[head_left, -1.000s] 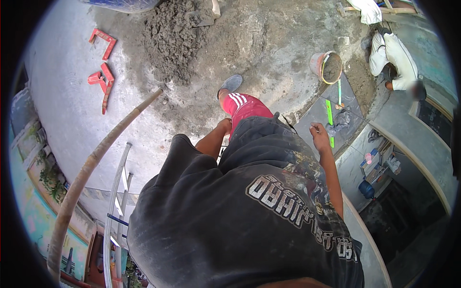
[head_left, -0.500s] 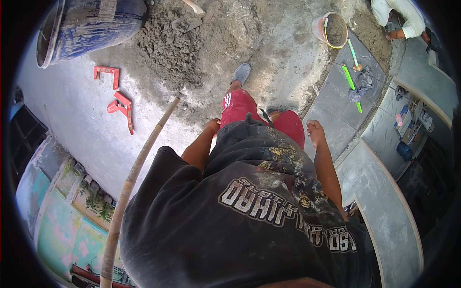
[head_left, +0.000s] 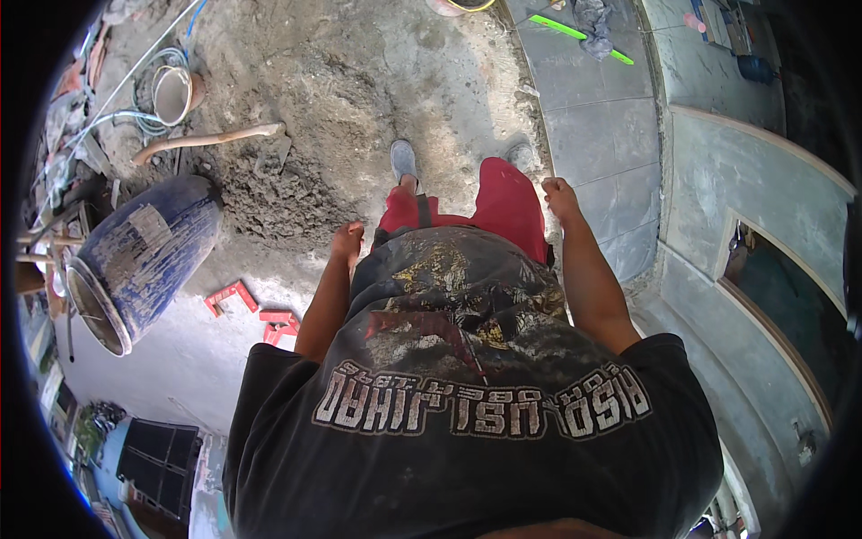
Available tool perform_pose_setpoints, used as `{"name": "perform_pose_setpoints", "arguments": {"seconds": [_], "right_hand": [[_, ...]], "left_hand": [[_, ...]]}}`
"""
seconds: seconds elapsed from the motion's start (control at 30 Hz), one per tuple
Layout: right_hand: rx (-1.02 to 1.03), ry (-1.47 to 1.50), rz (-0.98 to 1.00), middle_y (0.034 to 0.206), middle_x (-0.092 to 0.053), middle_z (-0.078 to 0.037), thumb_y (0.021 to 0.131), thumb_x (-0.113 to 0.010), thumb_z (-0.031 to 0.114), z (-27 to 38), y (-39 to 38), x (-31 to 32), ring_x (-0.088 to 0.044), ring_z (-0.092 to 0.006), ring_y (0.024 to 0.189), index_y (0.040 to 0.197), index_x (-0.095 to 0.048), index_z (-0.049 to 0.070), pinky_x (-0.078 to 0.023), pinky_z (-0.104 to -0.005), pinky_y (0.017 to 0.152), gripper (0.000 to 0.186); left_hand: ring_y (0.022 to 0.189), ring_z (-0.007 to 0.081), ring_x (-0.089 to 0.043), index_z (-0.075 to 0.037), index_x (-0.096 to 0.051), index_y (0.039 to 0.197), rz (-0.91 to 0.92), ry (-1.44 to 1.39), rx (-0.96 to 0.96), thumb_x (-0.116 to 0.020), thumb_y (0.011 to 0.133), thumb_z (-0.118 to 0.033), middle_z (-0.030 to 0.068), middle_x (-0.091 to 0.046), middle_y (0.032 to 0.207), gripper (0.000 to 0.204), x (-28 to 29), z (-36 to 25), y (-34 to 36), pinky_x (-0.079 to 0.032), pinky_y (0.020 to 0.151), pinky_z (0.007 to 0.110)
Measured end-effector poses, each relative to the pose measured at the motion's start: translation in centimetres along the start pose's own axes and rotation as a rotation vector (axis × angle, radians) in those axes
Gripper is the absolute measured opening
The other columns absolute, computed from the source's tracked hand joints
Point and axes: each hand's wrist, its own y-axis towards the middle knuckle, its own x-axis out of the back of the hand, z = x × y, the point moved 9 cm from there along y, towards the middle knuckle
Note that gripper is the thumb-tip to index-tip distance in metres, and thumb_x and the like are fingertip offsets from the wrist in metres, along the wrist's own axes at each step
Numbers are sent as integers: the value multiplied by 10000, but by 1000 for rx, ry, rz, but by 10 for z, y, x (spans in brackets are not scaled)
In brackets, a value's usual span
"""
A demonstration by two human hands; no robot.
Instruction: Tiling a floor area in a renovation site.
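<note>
My left hand [head_left: 348, 241] hangs at my left side near the red shorts, its fingers curled. My right hand [head_left: 560, 199] is out at my right side, also curled, beside the edge of the grey tiles [head_left: 596, 153]; what either holds, if anything, is hidden or too small to make out. My feet in grey shoes [head_left: 403, 160] are on rough, cement-dusted ground. Left of them lie a mound of wet mortar [head_left: 283, 198] and a wooden-handled shovel [head_left: 206, 139]. A scraped blue barrel [head_left: 157, 251] lies tipped on its side.
Red angled metal pieces [head_left: 233, 292] lie left of me. A grimy bucket [head_left: 173, 94], hoses and rubble are upper left. A second bucket [head_left: 458, 6] is at the top edge. A green level [head_left: 557, 25] lies on the tiles. A rendered wall [head_left: 745, 171] with openings runs along the right.
My view has turned, bringing the barrel, shovel and hoses further into frame; the bucket and level moved toward the top edge. The bamboo pole and co-worker have left view. My hands still hang curled.
</note>
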Motion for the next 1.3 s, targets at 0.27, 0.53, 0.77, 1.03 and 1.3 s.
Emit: {"name": "perform_pose_setpoints", "arguments": {"seconds": [0.27, 0.53, 0.77, 1.03, 1.3], "right_hand": [[-338, 226, -128, 727, -488, -12, 711, -486, 276, -131, -57, -7, -467, -123, 601, 836, -512, 84, -389, -262, 470, 230], [66, 119, -175, 627, -477, -51, 736, -425, 202, -146, -81, -72, -491, -144, 584, 665, -499, 55, -399, -288, 450, 179], [-392, 242, -121, 806, -589, -104, 712, -505, 391, -155, -88, -101, -554, -194, 758, 922, -559, 40, -420, -313, 682, 412], [-315, 583, -214, 764, -551, -78, 729, -494, 352, -124, -75, -67, -507, -165, 707, 870, -541, -9, -398, -288, 652, 391], [-312, 512, -64, 797, -569, -152, 700, -467, 381, -141, -16, -82, -550, -265, 753, 763, -585, 10, -414, -349, 652, 394]], "left_hand": [[654, 144, -539, 39, -510, 920, 156, 318, -112, -465, 704, -175, 88, -555, 812, 307, 13, -73, 2, -452, 566, 257], [569, 110, -501, 30, -512, 933, 325, 662, -208, -475, 727, -190, 62, -540, 743, 303, 15, -153, 13, -408, 486, 235], [600, 107, -496, -15, -507, 976, 244, 592, -221, -473, 746, -187, 59, -535, 748, 289, -4, -224, 25, -396, 494, 233], [628, 100, -493, 5, -498, 974, 291, 565, -332, -476, 757, -169, 60, -533, 770, 279, -28, -236, 5, -399, 499, 221], [582, 104, -481, -10, -489, 980, 142, 405, -150, -472, 780, -140, 65, -544, 796, 240, 71, -163, 47, -385, 480, 221]]}}
